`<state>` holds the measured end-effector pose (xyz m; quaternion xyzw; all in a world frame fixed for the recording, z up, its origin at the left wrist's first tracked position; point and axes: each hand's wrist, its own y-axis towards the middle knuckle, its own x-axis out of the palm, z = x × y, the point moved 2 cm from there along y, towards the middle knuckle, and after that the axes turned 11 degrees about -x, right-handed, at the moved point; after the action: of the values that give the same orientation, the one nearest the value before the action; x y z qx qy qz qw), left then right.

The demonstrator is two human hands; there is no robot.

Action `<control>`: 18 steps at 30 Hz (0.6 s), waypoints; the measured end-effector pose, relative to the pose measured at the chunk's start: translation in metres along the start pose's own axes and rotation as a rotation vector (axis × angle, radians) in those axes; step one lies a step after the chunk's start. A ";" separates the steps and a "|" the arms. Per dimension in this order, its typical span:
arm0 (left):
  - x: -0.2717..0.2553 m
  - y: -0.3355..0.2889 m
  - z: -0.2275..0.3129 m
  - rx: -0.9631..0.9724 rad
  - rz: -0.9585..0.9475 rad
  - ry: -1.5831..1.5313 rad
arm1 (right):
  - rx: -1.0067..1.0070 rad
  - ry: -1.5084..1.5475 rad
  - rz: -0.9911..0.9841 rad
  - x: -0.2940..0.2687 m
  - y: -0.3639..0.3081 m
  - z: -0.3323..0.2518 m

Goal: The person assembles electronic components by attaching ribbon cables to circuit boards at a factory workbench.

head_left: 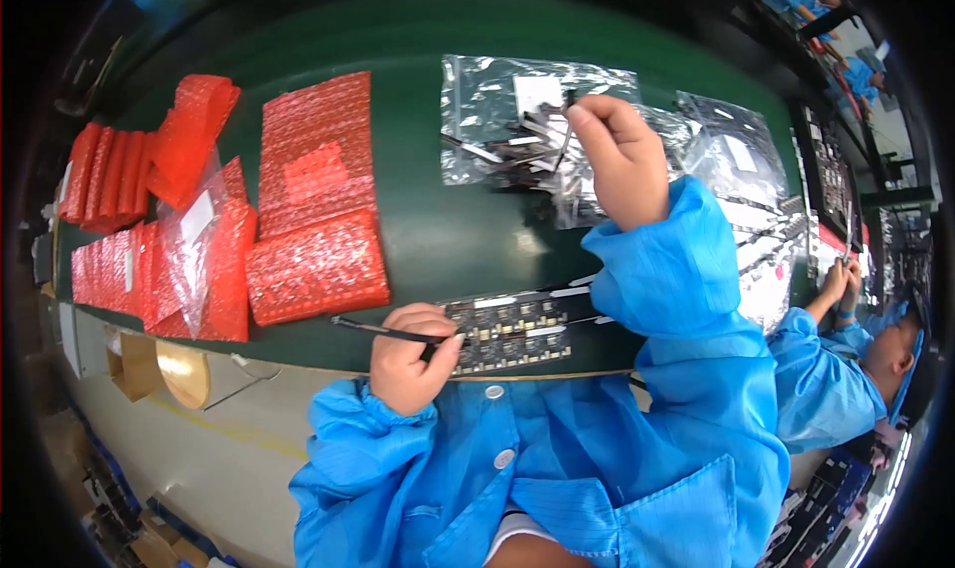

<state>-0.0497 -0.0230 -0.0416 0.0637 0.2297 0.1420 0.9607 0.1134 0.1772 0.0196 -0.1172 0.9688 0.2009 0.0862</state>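
My left hand (pixel 410 361) is closed around a slim black pen-like tool (pixel 383 330) at the table's near edge. Its fingertips rest by the left end of a dark panel of small circuit boards (pixel 512 331). From the panel's right side, several thin black-and-white strips (pixel 569 291) stick out toward my right sleeve. Raised farther off, my right hand (pixel 629 160) pinches a thin dark strip (pixel 564 140) with a black end. Below it, a heap of similar loose strips (pixel 522 160) lies on a clear plastic bag (pixel 482 81). The fingers hide part of that strip.
Red bubble-wrap pieces (pixel 318 260) and folded red bubble pouches (pixel 109 175) lie on the left of the green table (pixel 448 240). More clear bags (pixel 736 140) with strips are at the right. Beyond them, a co-worker in blue (pixel 831 369) handles something at the table.
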 end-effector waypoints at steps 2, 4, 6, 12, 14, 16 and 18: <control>0.001 0.000 0.000 -0.008 0.005 -0.019 | -0.035 0.243 0.214 -0.009 0.000 0.006; 0.001 -0.001 -0.001 -0.014 0.004 -0.001 | -0.018 0.315 0.303 -0.019 0.002 0.004; 0.002 -0.001 -0.002 -0.017 -0.002 0.009 | 0.036 0.582 0.420 -0.026 0.004 -0.001; 0.004 -0.003 0.001 -0.030 0.008 0.037 | 0.005 0.660 0.527 -0.049 0.005 -0.013; 0.003 -0.005 0.000 -0.042 0.007 0.042 | 0.035 0.650 0.559 -0.051 0.003 -0.016; 0.001 -0.007 0.001 -0.044 0.007 0.042 | 0.039 0.660 0.552 -0.053 -0.001 -0.020; 0.001 -0.008 0.000 -0.075 0.012 0.025 | 0.051 0.663 0.547 -0.052 -0.004 -0.027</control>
<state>-0.0470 -0.0304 -0.0440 0.0272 0.2358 0.1572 0.9586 0.1613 0.1725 0.0533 0.0878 0.9441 0.1438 -0.2833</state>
